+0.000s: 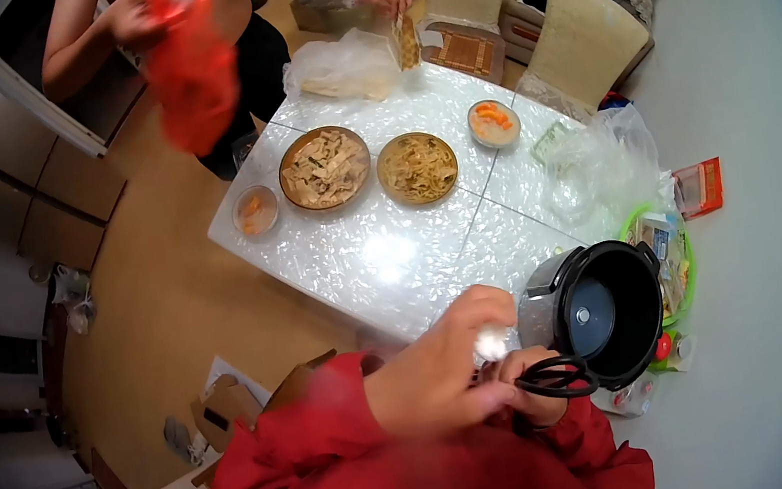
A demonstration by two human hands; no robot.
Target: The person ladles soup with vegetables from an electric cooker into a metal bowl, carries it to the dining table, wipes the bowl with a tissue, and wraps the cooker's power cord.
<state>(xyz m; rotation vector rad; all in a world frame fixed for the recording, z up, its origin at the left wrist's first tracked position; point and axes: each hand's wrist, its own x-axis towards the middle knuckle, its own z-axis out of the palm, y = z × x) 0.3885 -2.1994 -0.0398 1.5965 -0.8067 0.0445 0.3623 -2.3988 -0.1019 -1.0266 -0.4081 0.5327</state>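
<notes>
In front of my red-sleeved body, both hands are close together at the near edge of the table. My right hand (533, 393) is closed on a looped black cord (558, 377). My left hand (441, 363) is curled beside it, its thumb reaching toward the cord. Between the hands is a small bright white thing (491, 343), too washed out to name; the left fingers close around its side. An open electric cooker (614, 312) with a dark inner pot stands just right of my hands, its lid off.
On the table (335, 273) are a bowl of sliced food (326, 168), a noodle-like dish (417, 168), two small bowls and plastic bags (601, 162). A green basket (683, 272) stands behind the cooker. Across the table, another person holds a red bag (193, 72) and a packet (405, 42).
</notes>
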